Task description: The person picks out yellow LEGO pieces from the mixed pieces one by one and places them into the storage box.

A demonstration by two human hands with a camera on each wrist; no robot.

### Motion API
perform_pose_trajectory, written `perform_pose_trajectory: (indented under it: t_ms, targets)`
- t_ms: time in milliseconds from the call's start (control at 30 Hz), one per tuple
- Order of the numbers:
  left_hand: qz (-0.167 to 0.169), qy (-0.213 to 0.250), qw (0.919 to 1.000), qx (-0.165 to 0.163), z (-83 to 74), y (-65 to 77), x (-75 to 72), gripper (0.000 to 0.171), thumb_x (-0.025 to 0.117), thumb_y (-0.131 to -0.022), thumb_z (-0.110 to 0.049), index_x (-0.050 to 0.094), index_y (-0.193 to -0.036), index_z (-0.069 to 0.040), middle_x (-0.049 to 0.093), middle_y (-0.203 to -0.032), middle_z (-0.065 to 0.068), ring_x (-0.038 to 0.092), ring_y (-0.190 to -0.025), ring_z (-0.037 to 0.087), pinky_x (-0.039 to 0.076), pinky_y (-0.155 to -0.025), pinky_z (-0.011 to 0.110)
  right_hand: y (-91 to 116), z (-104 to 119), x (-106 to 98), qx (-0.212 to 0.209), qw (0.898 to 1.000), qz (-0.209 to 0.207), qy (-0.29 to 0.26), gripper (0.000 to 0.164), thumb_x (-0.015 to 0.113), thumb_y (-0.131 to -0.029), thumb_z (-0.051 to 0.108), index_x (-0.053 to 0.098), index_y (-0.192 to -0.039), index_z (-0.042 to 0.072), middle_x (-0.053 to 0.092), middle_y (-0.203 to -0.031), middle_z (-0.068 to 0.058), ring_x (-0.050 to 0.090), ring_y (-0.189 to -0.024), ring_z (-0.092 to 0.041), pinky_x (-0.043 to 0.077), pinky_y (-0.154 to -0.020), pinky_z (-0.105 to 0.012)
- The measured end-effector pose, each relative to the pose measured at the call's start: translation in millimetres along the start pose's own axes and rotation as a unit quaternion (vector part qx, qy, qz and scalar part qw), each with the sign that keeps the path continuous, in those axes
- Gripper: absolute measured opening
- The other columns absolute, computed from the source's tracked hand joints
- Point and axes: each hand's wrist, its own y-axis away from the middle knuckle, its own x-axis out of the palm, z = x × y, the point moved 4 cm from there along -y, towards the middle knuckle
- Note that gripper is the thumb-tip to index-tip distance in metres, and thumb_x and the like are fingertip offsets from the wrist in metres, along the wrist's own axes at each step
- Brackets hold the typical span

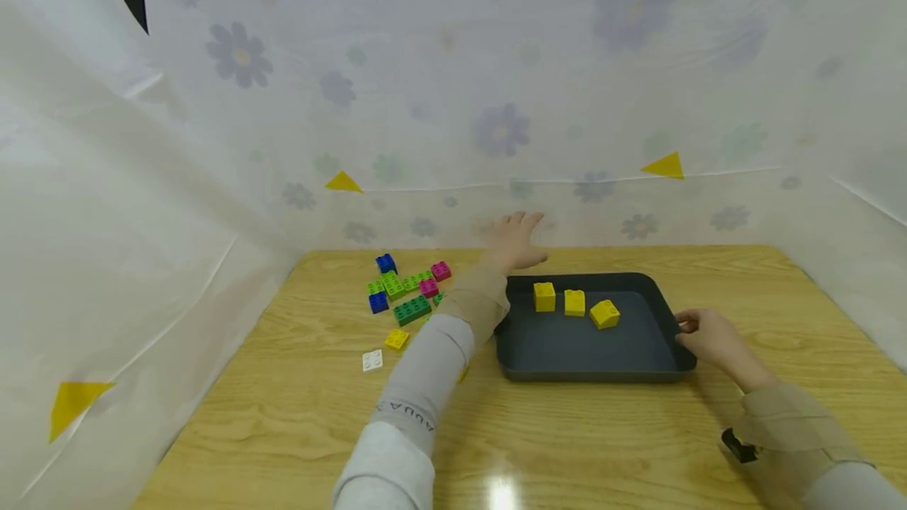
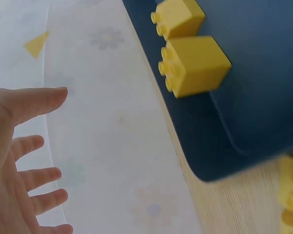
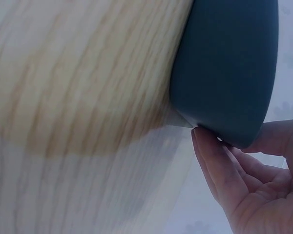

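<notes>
A dark rectangular tray (image 1: 588, 356) lies on the table with three yellow toy bricks inside: one stands tall (image 1: 544, 297), one sits in the middle (image 1: 575, 303), and one is turned askew (image 1: 605, 314). My right hand (image 1: 712, 339) grips the tray's right side. In the right wrist view, thumb and fingers (image 3: 217, 163) pinch the tray wall (image 3: 224, 68) at a corner. My left hand (image 1: 516, 242) is held out past the tray's back left corner, fingers spread and holding nothing. The left wrist view shows its thumb and fingers (image 2: 41, 178) apart from the tray.
Left of the tray lie several loose bricks, among them dark green (image 1: 412, 310), lime (image 1: 393, 286), blue (image 1: 379, 302), pink (image 1: 428, 287), yellow (image 1: 397, 339) and white (image 1: 372, 360) ones. My left forearm hides some. A flower-patterned sheet (image 1: 439, 132) hangs behind the table (image 1: 567, 439).
</notes>
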Motion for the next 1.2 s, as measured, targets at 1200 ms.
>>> perform_pose_trajectory:
  t_ms: [1200]
  targets:
    - [-0.018, 0.160, 0.9807, -0.111, 161.9, 149.7, 38.0, 0.061, 0.065, -0.084, -0.022, 0.040, -0.137, -0.005, 0.031, -0.142, 0.021, 0.030, -0.128, 0.042, 0.032, -0.099, 0.056, -2, 2, 3, -0.006, 1.000, -0.003, 0.002, 0.038, 0.056, -0.081, -0.001, 0.047, -0.110, -0.023, 0.055, -0.093, -0.035, 0.054, -0.085, -0.045, 0.049, -0.061, -0.039]
